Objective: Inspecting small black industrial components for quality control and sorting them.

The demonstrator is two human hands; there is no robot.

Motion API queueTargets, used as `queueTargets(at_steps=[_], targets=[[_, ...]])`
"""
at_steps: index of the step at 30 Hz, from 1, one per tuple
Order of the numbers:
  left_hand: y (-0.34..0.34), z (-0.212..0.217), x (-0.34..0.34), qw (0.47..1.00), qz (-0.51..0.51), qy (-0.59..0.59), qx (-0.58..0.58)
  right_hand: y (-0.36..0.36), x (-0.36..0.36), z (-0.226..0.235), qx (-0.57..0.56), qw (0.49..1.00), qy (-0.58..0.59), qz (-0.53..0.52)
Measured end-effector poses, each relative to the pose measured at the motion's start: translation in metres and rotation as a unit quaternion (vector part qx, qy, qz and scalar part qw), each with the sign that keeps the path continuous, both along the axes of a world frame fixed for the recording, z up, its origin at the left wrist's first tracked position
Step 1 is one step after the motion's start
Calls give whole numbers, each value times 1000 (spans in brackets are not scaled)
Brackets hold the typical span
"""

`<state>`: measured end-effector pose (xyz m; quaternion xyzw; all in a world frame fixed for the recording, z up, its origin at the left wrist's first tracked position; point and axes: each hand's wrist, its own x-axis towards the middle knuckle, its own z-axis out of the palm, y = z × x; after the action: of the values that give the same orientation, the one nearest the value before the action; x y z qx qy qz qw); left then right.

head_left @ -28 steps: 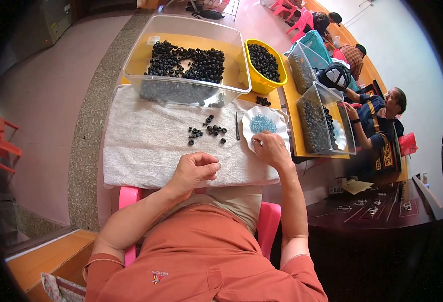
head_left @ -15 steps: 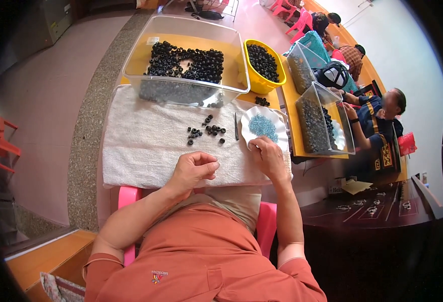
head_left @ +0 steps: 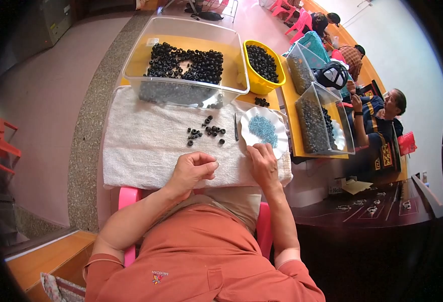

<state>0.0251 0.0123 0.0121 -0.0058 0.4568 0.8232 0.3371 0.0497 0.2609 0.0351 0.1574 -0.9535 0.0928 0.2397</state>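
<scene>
My left hand (head_left: 193, 171) is over the near edge of the white towel (head_left: 141, 136), thumb and fingers closed in a pinch; whatever they may hold is too small to make out. My right hand (head_left: 263, 163) rests at the near rim of a white scalloped plate (head_left: 280, 121), its fingers bent together with the tips partly hidden. Small light-blue ring-like pieces (head_left: 263, 130) lie heaped on that plate. Several small black round parts with holes (head_left: 214, 131) are scattered on the towel beyond my hands. A thin dark tool (head_left: 236, 127) lies left of the plate.
A big clear bin (head_left: 186, 95) of black parts stands at the far side, with a yellow tub (head_left: 283, 75) beside it. Clear boxes (head_left: 327, 146) fill the table on the right, where a co-worker (head_left: 377, 116) sits. A pink chair (head_left: 129, 199) is under me.
My right hand has drawn slightly back and left along the plate's near rim. The left hand holds its place. The co-worker's hands have risen.
</scene>
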Motion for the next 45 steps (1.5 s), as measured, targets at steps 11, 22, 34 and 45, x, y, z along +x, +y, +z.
queueTargets(at_steps=[11,22,34,45], targets=[[-1,3,0,1000,-6,-1,-9,-32,19,9,-251,967,-30,27],[-3,3,0,998,-53,15,7,-45,16,-11,-451,834,-297,111],[-1,-4,0,997,-61,37,43,-56,20,-16,-621,702,-338,79],[-4,-1,-1,994,-71,-13,83,-60,21,-3,-413,873,-221,134]])
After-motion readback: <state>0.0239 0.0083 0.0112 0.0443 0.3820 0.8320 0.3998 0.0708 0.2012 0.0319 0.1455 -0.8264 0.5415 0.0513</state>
